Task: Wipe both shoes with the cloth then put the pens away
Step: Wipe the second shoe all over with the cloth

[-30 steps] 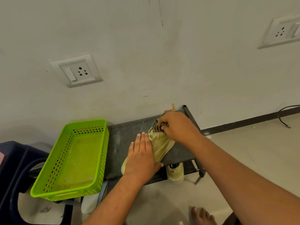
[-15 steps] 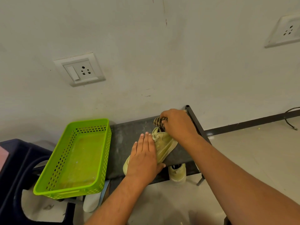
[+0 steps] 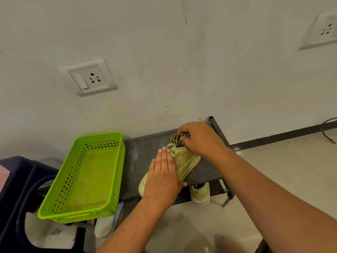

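Nearest to us, at the left, a green plastic basket [image 3: 76,215] sits with its front end jutting off the shoe rack [image 3: 144,154]. It holds nothing, and we judge it is meant for the pens, though we can find no pens in view. Beside it a dark blue plastic seat [image 3: 16,181] fills the corner. Below the rack's front edge, the second pale yellow shoe [image 3: 200,193] waits on the lower shelf, heel towards us. On the top shelf, our left hand [image 3: 162,178] lies flat with straight fingers over the toe end of the first shoe [image 3: 186,161]. It grips nothing and presses down, likely so the shoe cannot slide or tip while it is rubbed. The shoe lies on a slant across the shelf, toe near the front edge and heel towards the wall. Past it, our right hand [image 3: 198,138] is curled round a bunched dark-and-tan striped cloth [image 3: 177,139], held against the shoe's heel and collar. That bunching gives a firm pad for scrubbing. We judge the wiping of the first shoe is under way, with the other shoe and the pens yet to come. A small yellowish tip behind the right hand is too small to name. Farthest off, the wall carries two white sockets [image 3: 89,77] [image 3: 324,30].
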